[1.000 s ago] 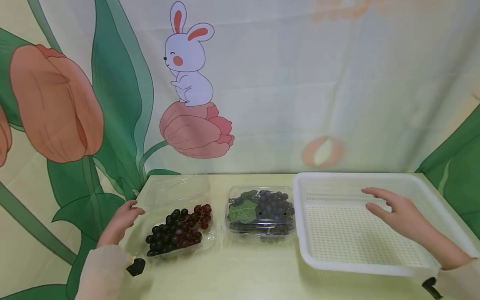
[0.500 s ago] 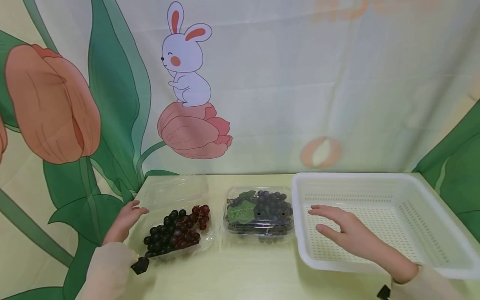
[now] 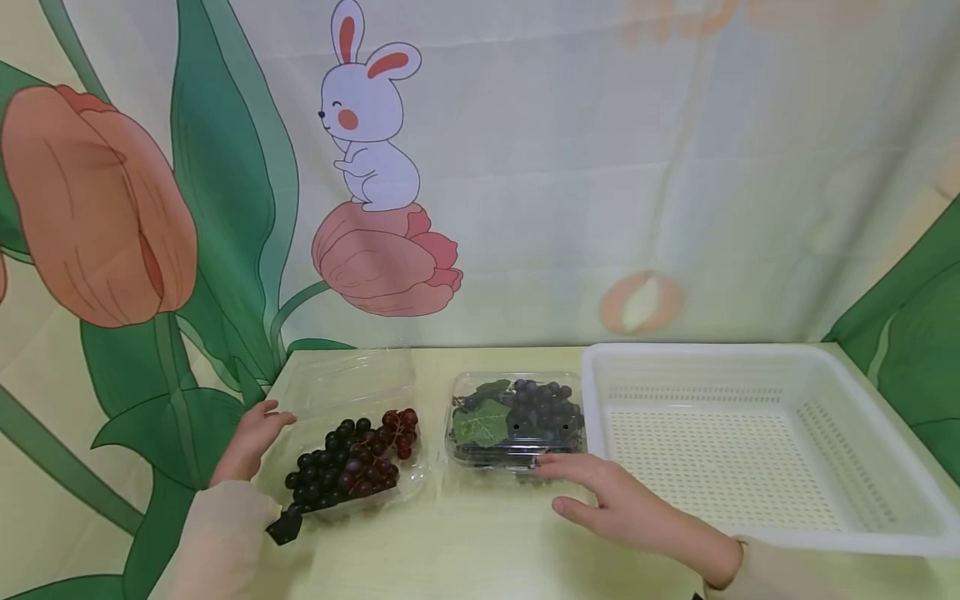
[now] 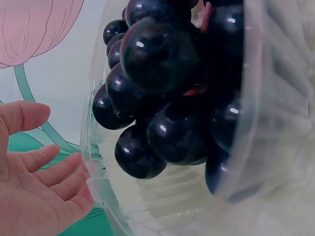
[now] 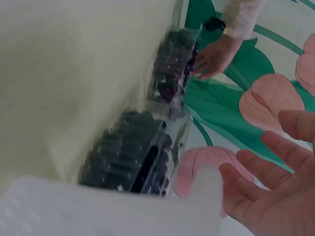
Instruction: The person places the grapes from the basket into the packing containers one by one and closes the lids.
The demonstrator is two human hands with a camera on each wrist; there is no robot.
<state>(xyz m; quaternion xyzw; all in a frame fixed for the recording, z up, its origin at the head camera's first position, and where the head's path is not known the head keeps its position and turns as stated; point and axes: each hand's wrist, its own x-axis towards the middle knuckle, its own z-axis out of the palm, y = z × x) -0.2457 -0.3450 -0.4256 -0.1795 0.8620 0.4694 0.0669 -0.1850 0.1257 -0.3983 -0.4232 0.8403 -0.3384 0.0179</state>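
Note:
An opened clear plastic clamshell (image 3: 420, 479) on the left of the table holds dark and red grapes (image 3: 352, 458). My left hand (image 3: 251, 442) is at its left side, fingers extended; in the left wrist view the fingertips (image 4: 74, 164) lie close to the box's rim, and I cannot tell whether they touch. Mid-table stands a second, closed clamshell (image 3: 517, 425), with dark grapes (image 3: 542, 404) and a green leaf (image 3: 482, 423) under its lid. My right hand (image 3: 611, 504) hovers in front of this box's right corner, fingers spread and holding nothing.
A large white perforated plastic basket (image 3: 772, 537) stands on the right of the pale table (image 3: 450, 558). The opened clamshell's transparent lid (image 3: 352, 379) leans back behind the grapes. A printed curtain (image 3: 540, 167) with a rabbit and tulips hangs behind the table.
My right hand has moved left, from over the white basket to in front of the closed clamshell. My left hand stays beside the opened box, nearly still.

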